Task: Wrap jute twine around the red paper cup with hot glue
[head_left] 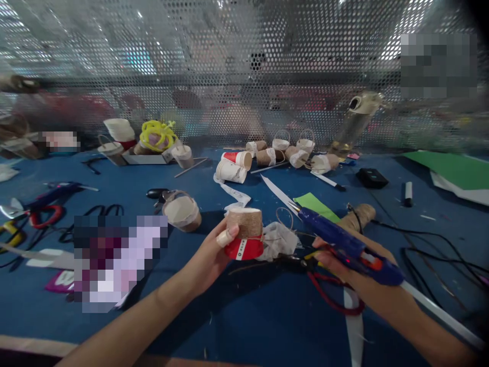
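Note:
My left hand (217, 250) grips a red paper cup (252, 248), held upside down. Brown twine (248, 224) is wound around its upper part, and a bandage-like wrap covers my thumb. In my right hand (332, 262) is a blue hot glue gun (344, 239), with its nozzle pointing up and left, apart from the cup. A long white glue stick (439, 311) sticks out of its back end. Beneath the right hand lie scissors with red handles (344, 306). A crumpled piece of white lace or cloth (280, 240) sits just right of the cup.
A twine-wrapped cup (183, 211) stands left of my hands. Farther back are stacked paper cups (233, 171), several small twine baskets (296, 155) and yellow cord (156, 135). Another glue gun (57, 196) lies left. Black cables (420, 234) cross the right side. A perforated metal screen (237, 66) stands behind.

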Demonstrator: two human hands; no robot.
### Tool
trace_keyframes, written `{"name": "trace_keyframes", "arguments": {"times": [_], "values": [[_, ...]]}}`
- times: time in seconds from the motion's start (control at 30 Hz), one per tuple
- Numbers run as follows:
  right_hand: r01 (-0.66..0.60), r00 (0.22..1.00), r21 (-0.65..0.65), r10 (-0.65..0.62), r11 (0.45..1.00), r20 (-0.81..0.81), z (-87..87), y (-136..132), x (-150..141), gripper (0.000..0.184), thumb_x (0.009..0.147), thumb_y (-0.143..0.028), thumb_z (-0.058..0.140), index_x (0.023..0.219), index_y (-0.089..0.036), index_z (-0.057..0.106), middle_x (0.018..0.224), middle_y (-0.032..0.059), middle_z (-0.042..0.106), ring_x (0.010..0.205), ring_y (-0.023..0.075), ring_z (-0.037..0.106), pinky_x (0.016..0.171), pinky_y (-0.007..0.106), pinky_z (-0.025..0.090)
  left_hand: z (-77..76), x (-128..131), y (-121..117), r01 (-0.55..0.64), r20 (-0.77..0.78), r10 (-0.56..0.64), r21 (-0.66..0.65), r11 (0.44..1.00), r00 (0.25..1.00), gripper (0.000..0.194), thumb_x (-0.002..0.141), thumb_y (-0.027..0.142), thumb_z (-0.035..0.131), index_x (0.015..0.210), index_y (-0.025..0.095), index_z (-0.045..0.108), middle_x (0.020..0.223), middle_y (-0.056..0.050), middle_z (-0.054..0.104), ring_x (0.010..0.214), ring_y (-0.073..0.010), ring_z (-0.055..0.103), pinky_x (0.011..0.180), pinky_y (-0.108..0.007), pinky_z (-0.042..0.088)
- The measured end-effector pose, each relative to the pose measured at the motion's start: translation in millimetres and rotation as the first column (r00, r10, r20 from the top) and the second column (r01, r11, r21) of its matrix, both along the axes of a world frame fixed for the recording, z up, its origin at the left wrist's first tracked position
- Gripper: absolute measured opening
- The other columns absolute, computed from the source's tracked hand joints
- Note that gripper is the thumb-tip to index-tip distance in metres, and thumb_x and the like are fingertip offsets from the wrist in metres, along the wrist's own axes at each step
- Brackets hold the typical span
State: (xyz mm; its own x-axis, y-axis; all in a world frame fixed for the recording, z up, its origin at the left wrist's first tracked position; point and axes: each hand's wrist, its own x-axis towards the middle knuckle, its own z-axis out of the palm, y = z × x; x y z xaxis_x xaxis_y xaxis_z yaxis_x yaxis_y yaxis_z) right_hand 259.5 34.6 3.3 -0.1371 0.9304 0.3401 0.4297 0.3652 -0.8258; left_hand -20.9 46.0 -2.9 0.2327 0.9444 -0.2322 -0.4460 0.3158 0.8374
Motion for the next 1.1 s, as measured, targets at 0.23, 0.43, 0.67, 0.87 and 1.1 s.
{"name": "trace_keyframes", "arguments": {"times": [0.23,0.43,0.67,0.87,1.1], "values": [[-0.110,0.994,-0.050,0.110,0.993,0.000,-6.5,-11,-7,0.012,0.089,-0.030,0.074,0.081,-0.024,0.066,0.075,0.0002,0.067,0.068,0.0187,0.065,0.061,0.031,0.050,1.8,3,-1,-0.004,-0.030,0.004,-0.020,1.000,1.000,0.069,0.078,0.050,0.082,0.136,0.017,0.064,0.130,-0.017,0.074,0.122,-0.0406,0.068,0.104,-0.050,0.054],[-0.248,0.968,-0.110,0.249,0.962,-0.006,-9.2,-13,-9,0.019,0.087,-0.015,0.063,0.075,-0.024,0.051,0.071,-0.0029,0.055,0.061,0.0139,0.050,0.059,0.030,0.038,-0.2,2,-4,0.033,-0.037,-0.032,0.005,0.999,0.999,0.068,0.080,0.047,0.081,0.139,0.020,0.063,0.135,-0.015,0.072,0.127,-0.0414,0.064,0.106,-0.049,0.052],[-0.230,0.968,-0.001,0.229,0.973,0.103,-10.7,-15,-10,0.031,0.083,-0.013,0.062,0.075,-0.025,0.034,0.070,-0.0057,0.040,0.057,0.0118,0.041,0.055,0.028,0.032,4.2,7,-7,0.018,-0.043,-0.018,0.003,1.000,0.999,0.057,0.079,0.037,0.082,0.132,0.022,0.068,0.133,-0.013,0.073,0.127,-0.0393,0.064,0.106,-0.047,0.052],[-0.265,0.943,0.157,0.222,0.951,0.248,-14.0,-17,-11,0.034,0.074,-0.008,0.058,0.080,-0.026,0.030,0.072,-0.0063,0.035,0.057,0.0119,0.035,0.055,0.027,0.027,4.0,12,-7,-0.011,-0.108,0.010,-0.013,1.000,0.994,0.055,0.078,0.037,0.085,0.130,0.027,0.069,0.134,-0.010,0.072,0.124,-0.0352,0.066,0.097,-0.039,0.057],[-0.157,0.945,0.169,0.098,0.973,0.311,-9.1,-16,-11,0.032,0.079,-0.011,0.056,0.079,-0.026,0.028,0.069,-0.0070,0.033,0.054,0.0108,0.033,0.055,0.026,0.028,6.0,12,-8,-0.072,-0.102,0.073,0.018,0.997,0.992,0.056,0.076,0.038,0.087,0.128,0.025,0.071,0.129,-0.009,0.074,0.126,-0.0355,0.065,0.109,-0.043,0.050]]}}
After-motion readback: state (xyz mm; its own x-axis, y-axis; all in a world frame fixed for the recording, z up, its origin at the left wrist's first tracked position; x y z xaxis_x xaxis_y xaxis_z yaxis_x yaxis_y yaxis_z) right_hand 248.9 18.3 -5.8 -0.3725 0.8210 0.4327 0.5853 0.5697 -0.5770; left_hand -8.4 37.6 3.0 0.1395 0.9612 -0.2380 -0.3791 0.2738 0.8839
